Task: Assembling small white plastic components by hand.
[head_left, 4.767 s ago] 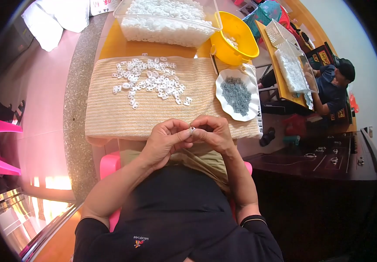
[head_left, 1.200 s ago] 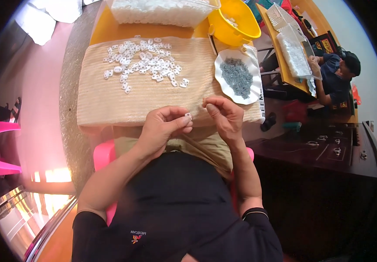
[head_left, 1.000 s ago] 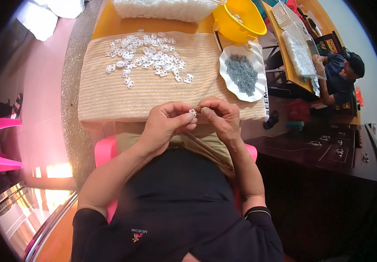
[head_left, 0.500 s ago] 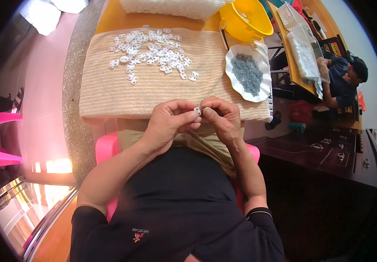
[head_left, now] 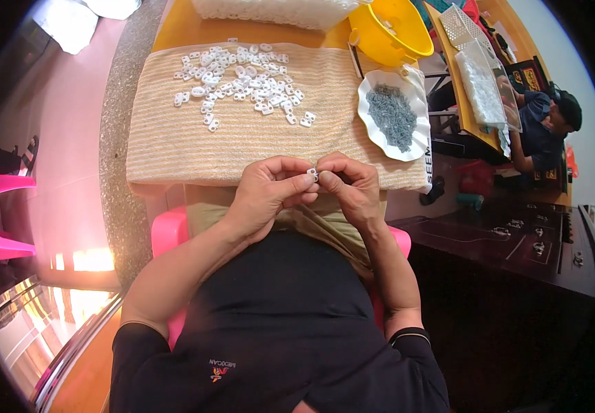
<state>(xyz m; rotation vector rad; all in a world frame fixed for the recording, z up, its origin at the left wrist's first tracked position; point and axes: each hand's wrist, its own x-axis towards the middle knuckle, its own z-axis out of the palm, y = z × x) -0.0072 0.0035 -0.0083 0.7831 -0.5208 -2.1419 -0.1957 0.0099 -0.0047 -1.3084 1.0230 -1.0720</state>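
A small white plastic piece with two holes [head_left: 312, 173] is pinched between the thumb and fingers of my left hand [head_left: 270, 189], just beyond the towel's near edge. My right hand [head_left: 349, 186] is closed with thumb and forefinger pressed against the same piece; whether it also holds a tiny part is too small to tell. Farther off on the striped towel [head_left: 194, 151] lies a loose spread of similar white two-holed pieces [head_left: 249, 79]. To their right, a white wavy-rimmed dish [head_left: 413, 144] carries a heap of small grey pieces [head_left: 390, 113].
Behind the dish stands a yellow basin [head_left: 380, 41]. A clear container of white pieces [head_left: 277, 12] sits at the table's far edge. On the right, another person [head_left: 542, 124] works at a table with a clear bin [head_left: 480, 89]. A pink stool [head_left: 5, 213] stands at left.
Both hands stay pinched together at the same place. The white piece has turned slightly between the fingertips. The view has shifted a little.
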